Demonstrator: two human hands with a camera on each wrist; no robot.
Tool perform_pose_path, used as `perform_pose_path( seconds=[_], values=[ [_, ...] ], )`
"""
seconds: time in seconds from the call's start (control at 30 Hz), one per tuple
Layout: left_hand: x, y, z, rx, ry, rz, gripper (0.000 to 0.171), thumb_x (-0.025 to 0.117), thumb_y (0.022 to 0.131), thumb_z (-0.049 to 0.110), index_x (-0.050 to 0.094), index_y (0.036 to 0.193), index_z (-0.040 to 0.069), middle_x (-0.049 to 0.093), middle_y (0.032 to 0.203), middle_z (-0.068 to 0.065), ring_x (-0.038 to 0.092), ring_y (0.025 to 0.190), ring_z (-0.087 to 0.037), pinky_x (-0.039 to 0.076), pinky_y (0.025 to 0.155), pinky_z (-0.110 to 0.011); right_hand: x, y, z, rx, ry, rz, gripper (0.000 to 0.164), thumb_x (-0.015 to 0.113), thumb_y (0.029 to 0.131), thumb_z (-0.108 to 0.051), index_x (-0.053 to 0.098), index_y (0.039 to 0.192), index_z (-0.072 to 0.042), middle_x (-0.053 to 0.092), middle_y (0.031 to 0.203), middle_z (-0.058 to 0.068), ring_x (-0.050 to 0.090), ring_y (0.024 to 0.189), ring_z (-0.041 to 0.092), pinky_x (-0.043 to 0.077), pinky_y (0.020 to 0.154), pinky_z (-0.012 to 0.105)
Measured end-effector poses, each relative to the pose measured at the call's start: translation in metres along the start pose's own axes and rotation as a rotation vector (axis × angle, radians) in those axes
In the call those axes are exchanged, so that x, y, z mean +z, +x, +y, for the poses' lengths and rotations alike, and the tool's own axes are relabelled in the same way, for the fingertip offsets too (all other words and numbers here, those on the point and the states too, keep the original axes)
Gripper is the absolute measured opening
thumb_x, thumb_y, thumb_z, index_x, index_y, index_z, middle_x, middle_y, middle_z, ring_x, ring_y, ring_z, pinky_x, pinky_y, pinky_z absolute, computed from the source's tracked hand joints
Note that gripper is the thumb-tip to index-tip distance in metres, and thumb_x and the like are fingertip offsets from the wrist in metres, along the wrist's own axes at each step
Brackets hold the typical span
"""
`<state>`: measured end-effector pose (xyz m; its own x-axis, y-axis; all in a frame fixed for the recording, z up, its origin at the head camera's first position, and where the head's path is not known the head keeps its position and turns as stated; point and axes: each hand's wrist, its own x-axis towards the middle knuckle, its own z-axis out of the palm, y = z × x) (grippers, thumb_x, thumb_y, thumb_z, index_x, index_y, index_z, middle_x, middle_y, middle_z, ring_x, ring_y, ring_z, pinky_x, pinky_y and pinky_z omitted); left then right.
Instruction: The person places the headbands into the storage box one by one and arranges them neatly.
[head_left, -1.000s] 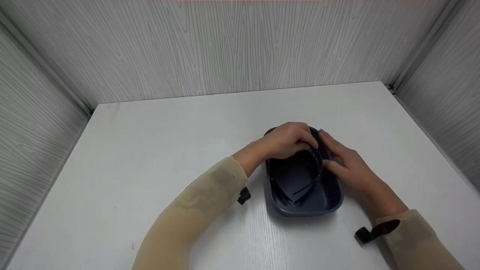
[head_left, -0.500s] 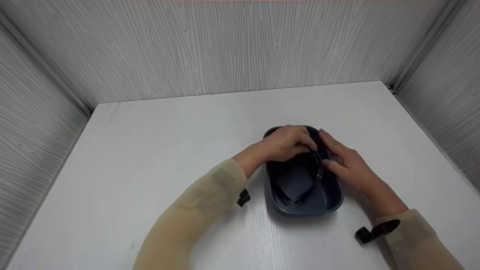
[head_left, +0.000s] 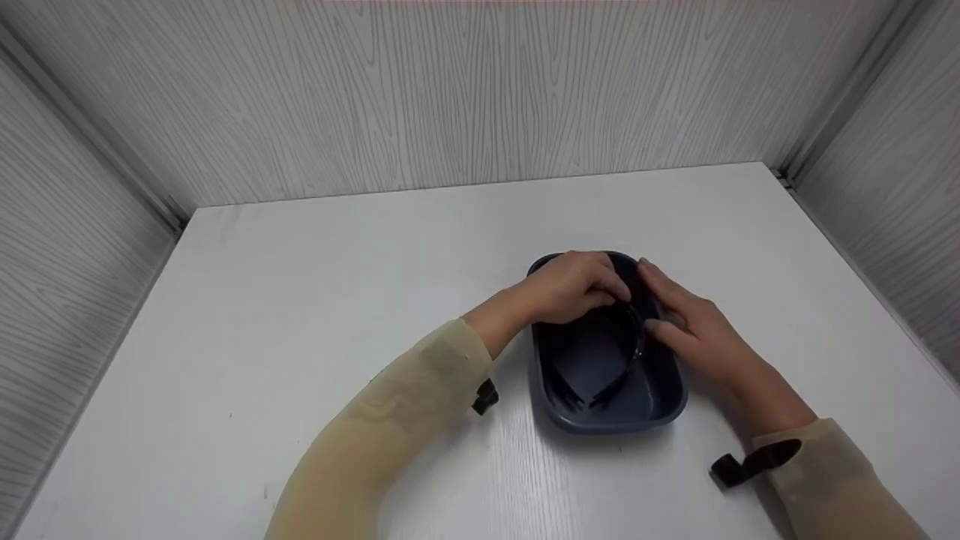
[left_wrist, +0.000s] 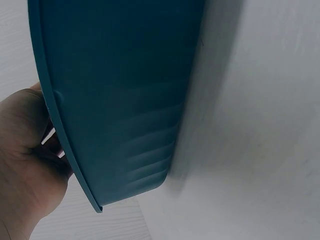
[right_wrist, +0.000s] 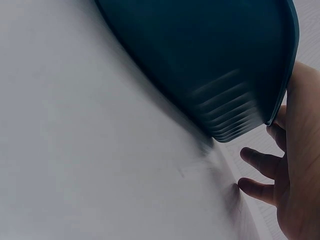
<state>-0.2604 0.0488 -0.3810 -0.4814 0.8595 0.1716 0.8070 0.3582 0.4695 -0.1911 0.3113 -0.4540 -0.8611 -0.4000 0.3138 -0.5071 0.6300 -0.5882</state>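
Note:
A dark blue rectangular basin (head_left: 611,427) with rounded corners stands right of centre on the table. Inside it lies a thin, glossy black curved band that looks like a headband (head_left: 638,349), its two ends near the basin's front. My left hand (head_left: 574,289) reaches over the left rim and pinches the band near its far bend; the fingertips are partly hidden. At the right rim, my right hand (head_left: 694,330) holds the basin, thumb over the inside. Other fingers (right_wrist: 259,191) spread outside the wall in the right wrist view. Both wrist views show mostly the basin's outer wall (left_wrist: 120,100).
The white tabletop (head_left: 300,300) stretches around the basin. A pale wood-grain panel (head_left: 465,90) rises behind it, with side panels (head_left: 67,225) at left and right. Black wrist mounts (head_left: 750,463) stick out from both sleeves.
My left hand has shifted slightly down and to the left inside the basin, and the black headband has moved a little with it. The right hand and basin stay put.

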Motion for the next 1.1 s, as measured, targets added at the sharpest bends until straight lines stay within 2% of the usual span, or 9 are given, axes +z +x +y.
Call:
perform_pose_path(
  seconds=[0.47,1.1],
  values=[
    [0.0016,0.0035,-0.0073,-0.007,-0.004,0.026,0.023,0.069,0.105,0.011,0.081,0.125,0.013,0.074,0.123,-0.003,0.064,0.121,-0.015,0.043,0.106,-0.019,0.0000,-0.0010,-0.0011,0.028,0.012,-0.004,0.071,0.059,0.107,-0.018,0.027,0.170,-0.027,0.026,0.174,-0.005,0.027,0.158,0.018,0.019,0.121,0.016],
    [0.0027,0.0036,-0.0082,-0.037,-0.005,-0.008,0.024,0.069,0.105,0.011,0.081,0.125,0.014,0.073,0.125,-0.003,0.063,0.122,-0.014,0.043,0.106,-0.019,-0.0004,-0.0008,-0.0005,0.021,0.022,-0.007,0.071,0.059,0.107,-0.017,0.027,0.170,-0.025,0.025,0.174,-0.004,0.025,0.159,0.019,0.019,0.122,0.016]
  ],
)
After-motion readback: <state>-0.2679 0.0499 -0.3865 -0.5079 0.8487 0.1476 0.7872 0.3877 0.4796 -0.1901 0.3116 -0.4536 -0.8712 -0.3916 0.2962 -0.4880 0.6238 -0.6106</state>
